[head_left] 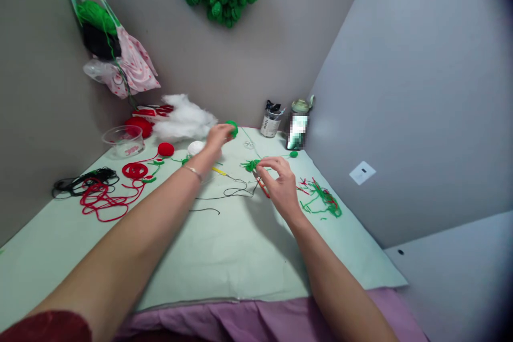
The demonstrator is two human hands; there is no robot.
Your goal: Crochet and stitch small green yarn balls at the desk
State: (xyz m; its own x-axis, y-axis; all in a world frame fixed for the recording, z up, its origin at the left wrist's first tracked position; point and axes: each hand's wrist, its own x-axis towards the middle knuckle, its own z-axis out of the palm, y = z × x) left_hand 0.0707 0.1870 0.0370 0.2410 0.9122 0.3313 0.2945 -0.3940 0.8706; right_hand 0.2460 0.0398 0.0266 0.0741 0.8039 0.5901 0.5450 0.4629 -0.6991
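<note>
My left hand (218, 138) reaches to the back of the table, its fingers closed on a small green yarn ball (232, 127). My right hand (279, 181) is nearer the middle, thumb and forefinger pinched at a small green yarn piece (249, 165) with loose strands. What part of it lies between the fingertips is hidden. Just below that hand lies an orange-handled tool (263, 188), partly covered. A yellow-handled crochet hook (219, 171) rests between my hands, close to a loose dark yarn strand (236, 192).
On the left are white stuffing (184, 120), a clear tub (123, 144), a red yarn ball (165, 149), red yarn (104, 200) and black yarn (86, 181). Green and red scraps (326, 200) lie right. A pen cup (271, 123) and a phone (297, 132) stand at the back.
</note>
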